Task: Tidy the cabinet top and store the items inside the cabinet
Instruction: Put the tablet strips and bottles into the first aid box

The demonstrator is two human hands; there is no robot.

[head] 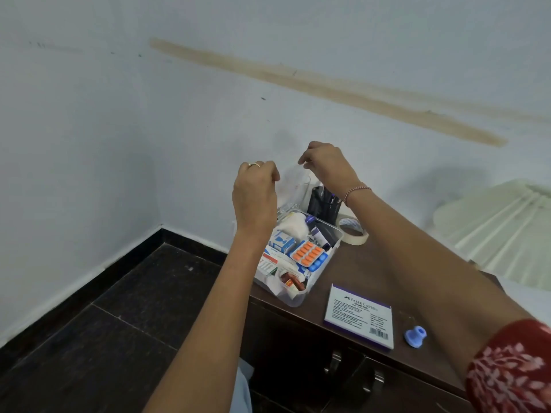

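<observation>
Nearest on the cabinet top (362, 265) lie a blue cap (415, 337) and a Faber-Castell box (359, 315); beyond, the open medicine tub (299, 301); above its far end the left hand (253, 195) and right hand (329, 165) each pinch the top edge of a clear plastic piece (290, 186), bag or lid unclear; it hangs toward the tub, its top edge spanning hand to hand.

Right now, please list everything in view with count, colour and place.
cabinet: one, dark brown, lower right
medicine box: one, clear, on cabinet's left end
pen cup: one, black, behind box
tape roll: one, cream, beside cup
carton: one, white and purple, cabinet front
small plastic piece: one, blue, right of carton
lampshade: one, cream, far right
clear plastic: one, see-through, above box
left hand: pinches clear plastic
right hand: pinches clear plastic
</observation>
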